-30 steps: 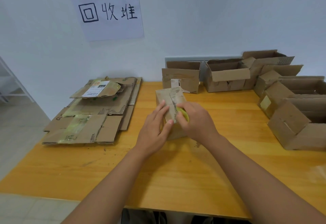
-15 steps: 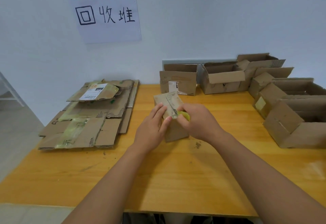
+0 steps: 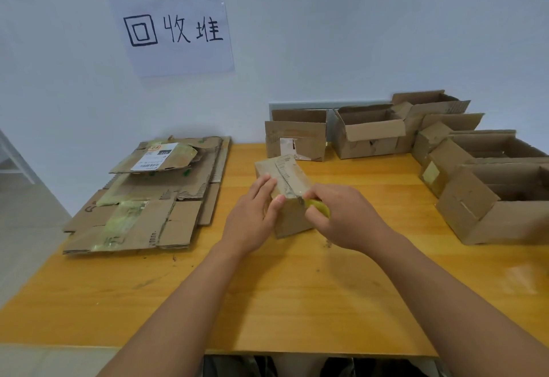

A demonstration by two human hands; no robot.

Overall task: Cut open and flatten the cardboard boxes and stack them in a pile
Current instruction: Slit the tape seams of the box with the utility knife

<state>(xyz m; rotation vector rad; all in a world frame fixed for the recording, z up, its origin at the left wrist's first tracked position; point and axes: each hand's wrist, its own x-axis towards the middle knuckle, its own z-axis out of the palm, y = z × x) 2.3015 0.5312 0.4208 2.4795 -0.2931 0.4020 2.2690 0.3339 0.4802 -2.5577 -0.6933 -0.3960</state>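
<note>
A small taped cardboard box stands on the wooden table at the middle. My left hand presses on its left side, thumb at the near top edge. My right hand is closed around a yellow-handled cutter, whose blade tip touches the tape seam at the near end of the box top. A pile of flattened cardboard lies at the left of the table.
Several open cardboard boxes stand along the back and right side, the nearest one at the right edge. A paper sign hangs on the wall. Small cardboard scraps lie by my right wrist.
My right hand has drawn the cutter toward me along the tape seam to the near edge of the box top. My left hand stays against the box.
</note>
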